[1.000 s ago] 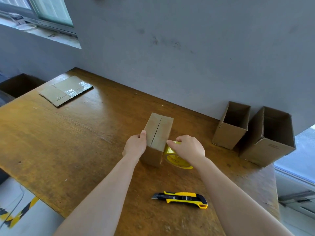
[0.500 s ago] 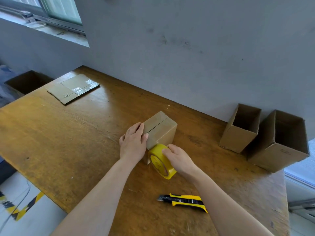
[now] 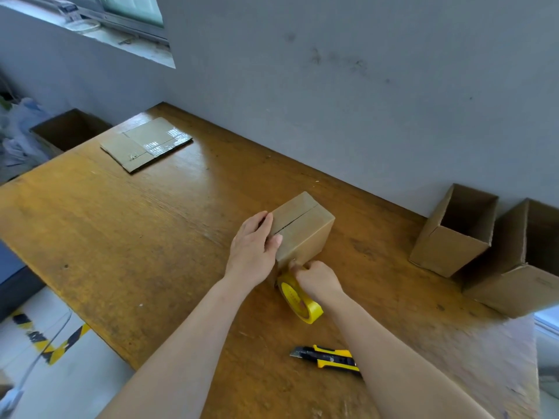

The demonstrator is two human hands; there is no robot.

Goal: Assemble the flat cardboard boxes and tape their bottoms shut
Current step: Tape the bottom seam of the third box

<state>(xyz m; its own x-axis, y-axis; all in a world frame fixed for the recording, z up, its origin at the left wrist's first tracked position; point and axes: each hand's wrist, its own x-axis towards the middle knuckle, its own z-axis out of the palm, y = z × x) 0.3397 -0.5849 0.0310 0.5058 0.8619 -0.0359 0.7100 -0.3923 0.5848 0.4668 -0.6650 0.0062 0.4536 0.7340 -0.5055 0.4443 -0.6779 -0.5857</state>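
Observation:
A small cardboard box [image 3: 305, 229] stands on the wooden table [image 3: 121, 237] with its closed flaps up and a seam across the top. My left hand [image 3: 254, 246] presses against the box's near left side, thumb on the top edge by the seam. My right hand [image 3: 317, 281] grips a yellow tape roll [image 3: 298, 299] set on edge against the box's near lower corner. A flat cardboard box [image 3: 146, 143] lies at the table's far left.
Two assembled open boxes [image 3: 453, 231] [image 3: 520, 267] lie on their sides at the right by the grey wall. A yellow and black utility knife [image 3: 326, 356] lies near the front edge. A brown open box [image 3: 69, 130] stands past the table's left end.
The view has shifted. The box has turned a little. My right hand has brought the tape roll from the box's right side down to its near corner. My left hand stayed on the box.

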